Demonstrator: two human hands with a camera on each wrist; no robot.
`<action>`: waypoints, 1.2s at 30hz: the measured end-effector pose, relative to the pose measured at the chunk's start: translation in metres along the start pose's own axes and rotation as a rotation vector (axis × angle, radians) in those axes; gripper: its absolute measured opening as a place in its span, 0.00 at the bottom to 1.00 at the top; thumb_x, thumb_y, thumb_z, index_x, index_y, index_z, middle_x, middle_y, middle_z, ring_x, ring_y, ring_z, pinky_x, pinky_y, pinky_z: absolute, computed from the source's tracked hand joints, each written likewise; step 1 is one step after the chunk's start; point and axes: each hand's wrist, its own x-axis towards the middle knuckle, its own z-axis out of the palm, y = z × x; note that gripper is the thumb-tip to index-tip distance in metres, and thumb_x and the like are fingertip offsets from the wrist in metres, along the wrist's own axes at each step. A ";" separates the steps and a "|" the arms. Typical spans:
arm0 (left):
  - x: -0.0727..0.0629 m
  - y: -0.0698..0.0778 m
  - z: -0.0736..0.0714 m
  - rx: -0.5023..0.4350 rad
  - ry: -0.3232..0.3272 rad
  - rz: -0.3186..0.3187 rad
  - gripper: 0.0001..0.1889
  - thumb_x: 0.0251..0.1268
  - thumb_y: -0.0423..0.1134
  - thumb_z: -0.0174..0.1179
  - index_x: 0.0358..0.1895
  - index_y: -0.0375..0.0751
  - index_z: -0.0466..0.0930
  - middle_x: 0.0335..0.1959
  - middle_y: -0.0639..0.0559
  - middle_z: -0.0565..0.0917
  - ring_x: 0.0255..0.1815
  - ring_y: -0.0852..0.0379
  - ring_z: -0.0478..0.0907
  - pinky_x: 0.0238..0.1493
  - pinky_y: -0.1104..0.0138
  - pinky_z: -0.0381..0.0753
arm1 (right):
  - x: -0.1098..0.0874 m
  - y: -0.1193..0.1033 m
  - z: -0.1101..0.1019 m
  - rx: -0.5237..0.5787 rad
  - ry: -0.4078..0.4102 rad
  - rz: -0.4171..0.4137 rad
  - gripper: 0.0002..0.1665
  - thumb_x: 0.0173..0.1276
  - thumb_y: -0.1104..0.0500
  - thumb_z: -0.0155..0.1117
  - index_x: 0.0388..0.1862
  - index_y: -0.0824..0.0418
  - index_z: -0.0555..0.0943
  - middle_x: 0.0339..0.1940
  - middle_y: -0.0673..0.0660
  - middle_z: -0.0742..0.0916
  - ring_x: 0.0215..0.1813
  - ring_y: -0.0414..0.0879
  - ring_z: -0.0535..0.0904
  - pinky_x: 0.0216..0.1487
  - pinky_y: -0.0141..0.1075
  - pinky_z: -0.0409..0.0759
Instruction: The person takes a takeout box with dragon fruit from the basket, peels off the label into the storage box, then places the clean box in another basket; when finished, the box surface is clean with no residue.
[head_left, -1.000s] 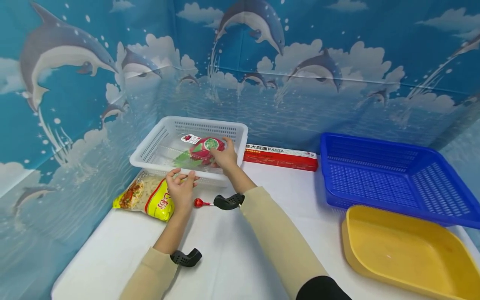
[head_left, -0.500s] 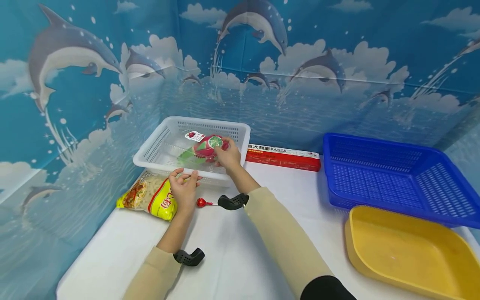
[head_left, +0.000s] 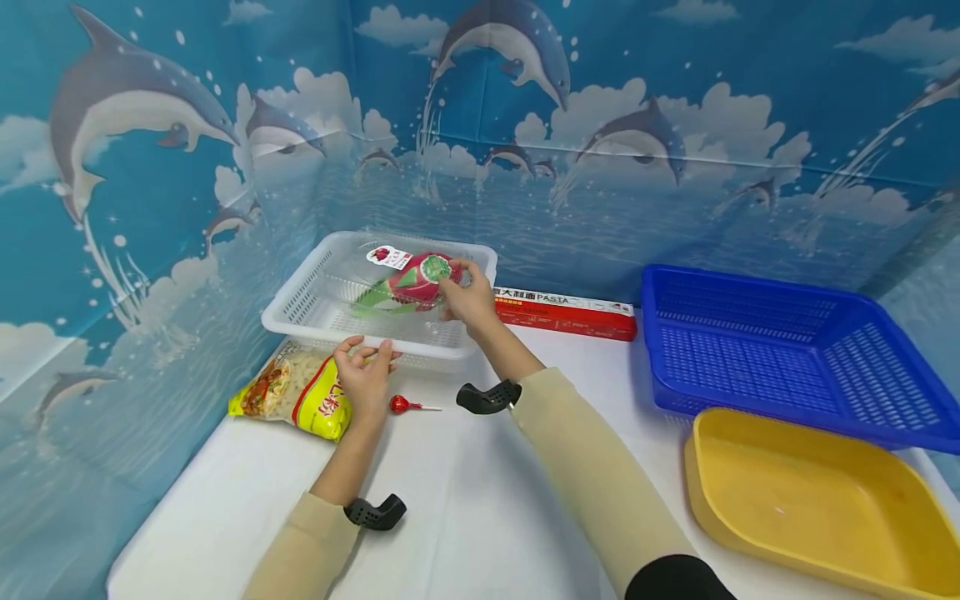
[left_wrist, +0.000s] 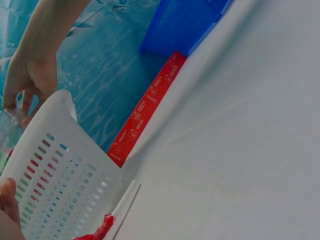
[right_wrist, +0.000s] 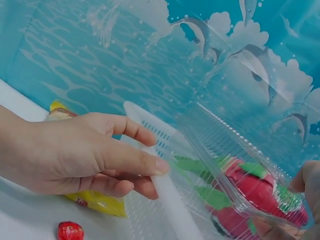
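Right hand (head_left: 471, 298): fingers bent, nearly closed, pinching clear fruit pack (head_left: 408, 285); pack left of them, over basket (head_left: 427, 350). Left hand (head_left: 365, 379): thumb and fingers pinch basket's near rim; noodles (head_left: 311, 393) left of them, lollipop (head_left: 399, 404) right.

1. Tabletop (head_left: 480, 500): white covering.
2. Bag (head_left: 300, 392): yellow and clear, food picture printed on it, lying flat at left.
3. Lollipop (head_left: 400, 404): red wrapper, white stick, lying right of the bag, apart from it.
4. Box (head_left: 562, 320): red and white, marked PASTA, lying lengthwise along the backdrop (head_left: 420, 192), which is blue with dolphins.
5. Basket (head_left: 757, 358): blue, slotted, just right of the box.
6. Tub (head_left: 795, 500): yellow, in front of the basket; contact unclear.
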 end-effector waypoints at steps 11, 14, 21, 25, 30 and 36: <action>0.002 0.002 0.001 -0.009 -0.011 -0.015 0.20 0.62 0.26 0.64 0.51 0.38 0.63 0.26 0.48 0.76 0.24 0.59 0.84 0.27 0.72 0.82 | -0.009 -0.025 -0.021 -0.004 -0.053 0.039 0.22 0.70 0.57 0.59 0.63 0.51 0.71 0.50 0.62 0.78 0.14 0.41 0.71 0.24 0.34 0.82; 0.002 0.001 0.001 -0.007 -0.013 -0.030 0.21 0.62 0.27 0.64 0.52 0.37 0.62 0.26 0.48 0.76 0.24 0.59 0.84 0.27 0.72 0.82 | -0.012 -0.031 -0.029 -0.008 -0.049 0.047 0.22 0.69 0.59 0.58 0.62 0.50 0.72 0.50 0.62 0.78 0.14 0.41 0.69 0.25 0.35 0.82; 0.003 0.003 0.001 -0.016 -0.016 -0.042 0.23 0.62 0.25 0.64 0.55 0.35 0.61 0.28 0.45 0.76 0.24 0.58 0.84 0.27 0.71 0.83 | -0.018 -0.043 -0.051 -0.011 -0.045 0.052 0.21 0.69 0.60 0.57 0.61 0.49 0.73 0.43 0.61 0.79 0.16 0.42 0.67 0.27 0.37 0.82; 0.002 0.003 0.000 -0.014 -0.012 -0.044 0.23 0.62 0.25 0.64 0.54 0.37 0.62 0.28 0.44 0.76 0.24 0.58 0.84 0.27 0.71 0.83 | -0.023 -0.047 -0.065 -0.041 -0.033 0.034 0.21 0.70 0.59 0.57 0.61 0.49 0.73 0.54 0.59 0.77 0.23 0.44 0.73 0.29 0.38 0.83; 0.002 0.001 0.000 -0.010 0.000 -0.031 0.22 0.61 0.26 0.64 0.52 0.37 0.63 0.26 0.48 0.76 0.24 0.59 0.84 0.27 0.72 0.83 | -0.030 -0.050 -0.082 -0.052 -0.018 0.031 0.20 0.70 0.59 0.57 0.60 0.49 0.73 0.59 0.58 0.73 0.28 0.45 0.75 0.28 0.36 0.81; 0.000 0.001 -0.001 -0.012 -0.003 -0.018 0.21 0.61 0.26 0.64 0.51 0.38 0.63 0.27 0.49 0.77 0.24 0.59 0.84 0.27 0.72 0.82 | -0.037 -0.051 -0.100 -0.052 0.016 0.048 0.23 0.68 0.60 0.57 0.62 0.50 0.72 0.57 0.59 0.74 0.25 0.44 0.73 0.28 0.34 0.80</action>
